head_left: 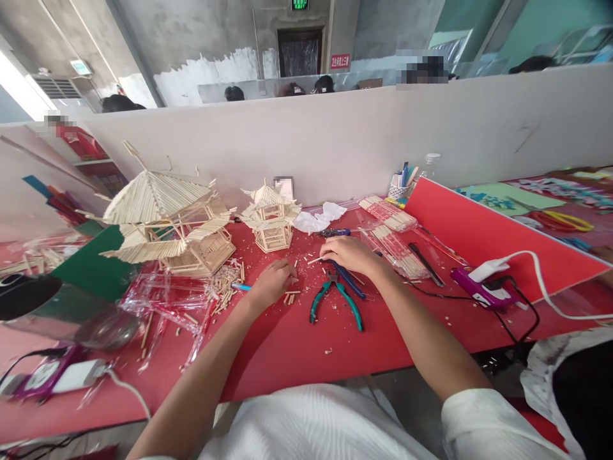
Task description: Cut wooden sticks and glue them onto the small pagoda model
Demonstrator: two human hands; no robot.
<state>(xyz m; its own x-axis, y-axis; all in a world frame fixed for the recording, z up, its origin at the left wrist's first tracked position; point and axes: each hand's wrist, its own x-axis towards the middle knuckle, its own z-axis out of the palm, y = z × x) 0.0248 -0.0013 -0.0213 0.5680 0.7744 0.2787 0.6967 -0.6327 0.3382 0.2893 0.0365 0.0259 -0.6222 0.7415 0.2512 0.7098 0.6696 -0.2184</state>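
Note:
My right hand pinches a short wooden stick, which points left from the fingertips. Low over the red tabletop, my left hand has its fingers curled together; whatever may be between them is hidden. Just beside it lie a few cut stick pieces. Green-handled pliers rest with their handles toward me, below my right hand. Behind both hands stands a small pavilion model built of sticks. A larger stick pavilion is at the left.
A heap of cut sticks and crumpled clear plastic lie left. Bundled sticks lie right, near a black pen-like tool. A red board leans beside a purple power strip. A pale partition closes the back.

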